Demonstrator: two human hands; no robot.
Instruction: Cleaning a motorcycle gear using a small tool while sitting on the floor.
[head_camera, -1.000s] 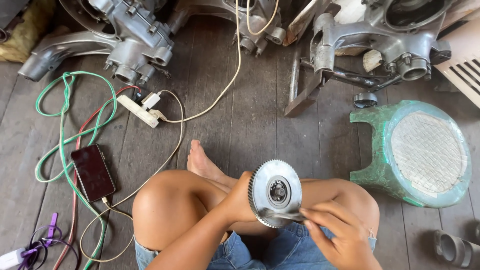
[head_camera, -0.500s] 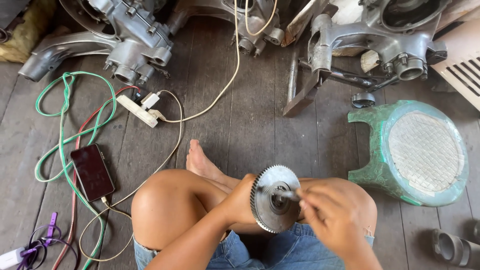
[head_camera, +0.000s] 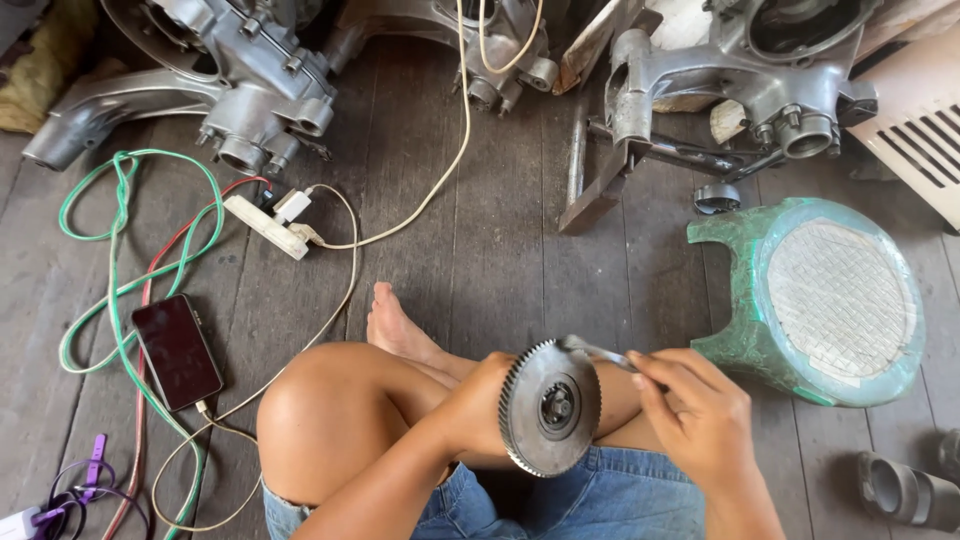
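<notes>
A round toothed metal gear disc (head_camera: 549, 407) with a dark hub is held upright over my lap. My left hand (head_camera: 478, 410) grips its left edge from behind. My right hand (head_camera: 700, 415) pinches a thin metal tool (head_camera: 598, 351), whose tip rests at the disc's upper right rim. My bare knee and foot lie just left of the disc.
Engine casings (head_camera: 255, 85) and another (head_camera: 760, 75) line the far side of the wooden floor. A green stool (head_camera: 830, 300) lies on its side at right. A white power strip (head_camera: 265, 225), green cable (head_camera: 120, 290), a dark phone (head_camera: 177, 350) and a metal sleeve (head_camera: 905, 490) lie around.
The disc has turned more edge-on and tilted. My right hand moved from the disc's lower front up to its upper right rim, carrying the thin tool.
</notes>
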